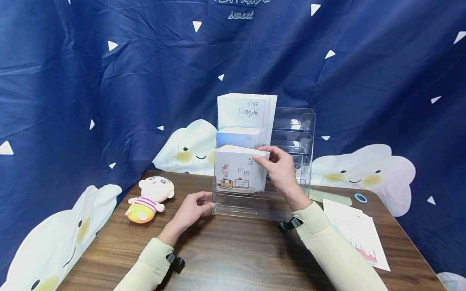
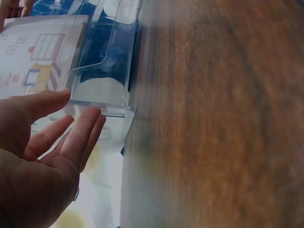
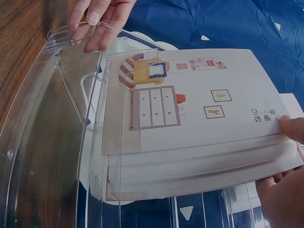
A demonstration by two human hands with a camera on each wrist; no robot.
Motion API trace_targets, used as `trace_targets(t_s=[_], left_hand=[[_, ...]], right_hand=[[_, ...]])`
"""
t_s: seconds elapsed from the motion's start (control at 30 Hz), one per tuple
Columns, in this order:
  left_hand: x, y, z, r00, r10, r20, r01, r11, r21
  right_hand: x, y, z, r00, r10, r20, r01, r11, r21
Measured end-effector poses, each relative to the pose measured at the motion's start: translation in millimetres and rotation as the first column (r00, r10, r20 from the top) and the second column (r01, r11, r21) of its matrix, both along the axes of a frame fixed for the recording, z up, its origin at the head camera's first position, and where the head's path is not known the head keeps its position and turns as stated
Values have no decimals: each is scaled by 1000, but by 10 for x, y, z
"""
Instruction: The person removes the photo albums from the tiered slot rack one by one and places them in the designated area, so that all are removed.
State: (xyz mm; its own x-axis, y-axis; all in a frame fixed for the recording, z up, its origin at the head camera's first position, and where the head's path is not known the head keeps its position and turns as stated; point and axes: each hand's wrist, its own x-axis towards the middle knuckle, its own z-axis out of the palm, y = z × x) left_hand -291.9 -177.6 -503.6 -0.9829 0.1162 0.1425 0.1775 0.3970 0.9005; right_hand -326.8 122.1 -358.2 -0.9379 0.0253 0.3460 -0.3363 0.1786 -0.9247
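Observation:
A clear plastic tiered rack [image 1: 233, 210] stands on the table with booklets in its left half. My right hand [image 1: 279, 163] pinches the upper right corner of the front white booklet [image 3: 190, 104], which bears drawings of furniture and sits in a lower tier. Behind it stand a blue-and-white booklet [image 1: 236, 139] and, highest, a large white booklet [image 1: 236, 109] with dark lettering. My left hand [image 1: 193, 208] holds the rack's front left corner, thumb on one side and fingers on the other, as the right wrist view shows through the plastic.
A plush doll [image 1: 151, 198] in a striped top lies at the left. To the right of the rack are a pale green comb [image 1: 331, 197], a small blue ring [image 1: 361, 198] and printed white sheets [image 1: 353, 230]. A blue curtain [image 1: 145, 81] hangs behind the wooden table [image 1: 233, 250].

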Motion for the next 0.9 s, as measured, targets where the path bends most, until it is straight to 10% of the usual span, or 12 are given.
trace_targets(t_s=[0.9], left_hand=[[3,-12,-13,1000,-13,-19,13,1000,2]], right_hand=[[52,27,59,1000,-4,0,4,1000,-18]])
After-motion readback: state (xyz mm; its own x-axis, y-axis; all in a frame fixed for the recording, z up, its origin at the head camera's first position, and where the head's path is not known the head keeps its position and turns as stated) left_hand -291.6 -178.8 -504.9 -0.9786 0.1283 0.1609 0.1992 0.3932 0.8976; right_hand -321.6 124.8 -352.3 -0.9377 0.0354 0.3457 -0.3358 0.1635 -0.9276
